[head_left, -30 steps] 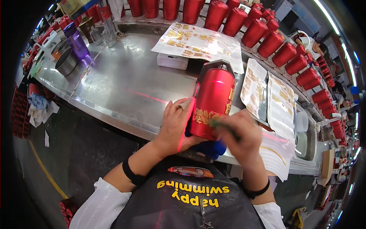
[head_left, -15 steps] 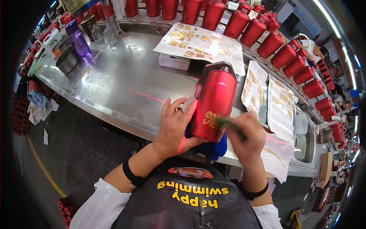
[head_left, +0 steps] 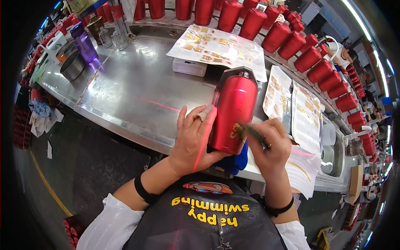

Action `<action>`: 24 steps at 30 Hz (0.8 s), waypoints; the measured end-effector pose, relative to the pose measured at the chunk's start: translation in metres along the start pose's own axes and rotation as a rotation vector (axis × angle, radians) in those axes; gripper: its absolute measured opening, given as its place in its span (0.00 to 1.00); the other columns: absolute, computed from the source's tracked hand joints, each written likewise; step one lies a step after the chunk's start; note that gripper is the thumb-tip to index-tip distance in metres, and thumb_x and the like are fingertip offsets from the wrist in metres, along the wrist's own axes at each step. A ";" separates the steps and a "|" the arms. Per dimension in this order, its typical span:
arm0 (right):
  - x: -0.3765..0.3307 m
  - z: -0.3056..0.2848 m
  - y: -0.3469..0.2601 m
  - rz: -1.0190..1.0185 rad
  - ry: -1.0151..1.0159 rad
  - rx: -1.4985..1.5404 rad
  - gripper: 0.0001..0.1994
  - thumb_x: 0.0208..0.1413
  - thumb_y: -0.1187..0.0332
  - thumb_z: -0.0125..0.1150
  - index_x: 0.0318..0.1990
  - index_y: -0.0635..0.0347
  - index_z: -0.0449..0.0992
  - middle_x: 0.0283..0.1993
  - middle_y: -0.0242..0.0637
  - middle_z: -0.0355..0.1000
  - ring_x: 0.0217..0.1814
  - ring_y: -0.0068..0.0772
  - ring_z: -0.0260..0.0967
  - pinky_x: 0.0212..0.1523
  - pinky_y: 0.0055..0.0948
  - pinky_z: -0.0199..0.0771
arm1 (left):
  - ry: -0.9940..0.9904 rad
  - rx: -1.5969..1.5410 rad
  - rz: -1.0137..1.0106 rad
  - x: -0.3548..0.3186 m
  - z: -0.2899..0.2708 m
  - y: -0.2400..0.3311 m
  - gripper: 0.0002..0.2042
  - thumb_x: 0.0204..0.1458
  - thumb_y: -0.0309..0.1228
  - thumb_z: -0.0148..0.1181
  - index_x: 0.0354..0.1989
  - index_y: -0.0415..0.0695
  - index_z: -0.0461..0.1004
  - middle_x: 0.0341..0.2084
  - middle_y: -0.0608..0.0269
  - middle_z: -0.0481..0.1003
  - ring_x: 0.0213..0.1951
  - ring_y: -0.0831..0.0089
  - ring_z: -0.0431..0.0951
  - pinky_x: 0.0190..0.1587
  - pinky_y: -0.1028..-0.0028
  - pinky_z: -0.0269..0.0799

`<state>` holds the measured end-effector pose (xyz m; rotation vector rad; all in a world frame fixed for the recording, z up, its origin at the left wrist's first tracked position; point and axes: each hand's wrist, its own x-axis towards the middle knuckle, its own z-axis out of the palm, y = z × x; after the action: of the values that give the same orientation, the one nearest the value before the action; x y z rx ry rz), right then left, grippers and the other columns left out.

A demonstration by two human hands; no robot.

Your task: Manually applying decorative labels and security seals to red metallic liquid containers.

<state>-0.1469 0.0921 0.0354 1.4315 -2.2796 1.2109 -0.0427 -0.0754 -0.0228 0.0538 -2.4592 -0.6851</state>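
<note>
Flask (head_left: 234, 112), red, lies tilted over the steel bench (head_left: 137, 91) edge, its base toward you, partly resting on a blue pad (head_left: 236, 160) that is mostly hidden beneath it. Your left hand (head_left: 193, 139) cups its left side, fingers spread and wrapped against the wall. Your right hand (head_left: 273, 143) is closed around a thin dark tool (head_left: 254, 134), its tip on a gold sticker (head_left: 237, 132) near the base; the sticker's design is too small to read. Sticker sheets (head_left: 218, 48) lie beyond, one cut by the flask.
</note>
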 end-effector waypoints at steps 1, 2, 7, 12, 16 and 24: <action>0.002 0.002 0.005 0.097 0.112 -0.115 0.17 0.37 0.75 0.73 0.39 0.58 0.79 0.30 0.37 0.70 0.33 0.37 0.69 0.34 0.34 0.69 | 0.002 -0.001 0.002 0.000 0.002 0.001 0.49 0.38 0.55 0.69 0.64 0.33 0.56 0.51 0.45 0.69 0.61 0.51 0.61 0.65 0.42 0.41; 0.000 0.002 0.000 -0.032 0.042 -0.169 0.16 0.37 0.76 0.72 0.39 0.58 0.79 0.29 0.37 0.71 0.32 0.36 0.69 0.34 0.35 0.69 | -0.014 0.005 0.001 0.001 0.003 0.002 0.50 0.38 0.55 0.69 0.65 0.33 0.55 0.53 0.45 0.67 0.61 0.51 0.61 0.65 0.42 0.40; 0.005 0.001 -0.002 -0.084 0.046 -0.054 0.16 0.38 0.76 0.72 0.39 0.59 0.79 0.29 0.35 0.69 0.32 0.37 0.68 0.34 0.34 0.67 | -0.051 0.072 0.037 0.002 0.000 -0.001 0.51 0.39 0.54 0.69 0.66 0.34 0.52 0.57 0.45 0.65 0.62 0.50 0.60 0.65 0.42 0.39; 0.000 -0.001 -0.019 -0.222 -0.267 0.281 0.16 0.40 0.76 0.72 0.40 0.59 0.79 0.30 0.35 0.66 0.32 0.35 0.67 0.31 0.31 0.66 | -0.138 -0.114 0.033 -0.009 0.011 -0.026 0.53 0.38 0.54 0.70 0.67 0.34 0.50 0.55 0.46 0.65 0.62 0.50 0.59 0.65 0.42 0.39; -0.008 0.003 0.005 -0.075 0.069 -0.138 0.17 0.39 0.74 0.74 0.40 0.59 0.79 0.31 0.37 0.68 0.34 0.36 0.68 0.33 0.32 0.68 | -0.061 -0.008 0.002 0.003 0.000 0.003 0.51 0.40 0.51 0.69 0.68 0.36 0.49 0.57 0.45 0.64 0.62 0.49 0.59 0.65 0.41 0.39; -0.012 -0.008 0.011 0.097 0.155 0.152 0.12 0.46 0.76 0.71 0.40 0.61 0.79 0.29 0.36 0.68 0.27 0.30 0.65 0.26 0.23 0.65 | -0.108 -0.085 -0.034 -0.005 0.005 -0.012 0.51 0.40 0.53 0.69 0.67 0.34 0.50 0.57 0.42 0.64 0.62 0.46 0.58 0.65 0.41 0.41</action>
<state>-0.1515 0.1079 0.0279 1.2375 -2.2157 1.4977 -0.0427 -0.0824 -0.0343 0.0269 -2.5335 -0.8265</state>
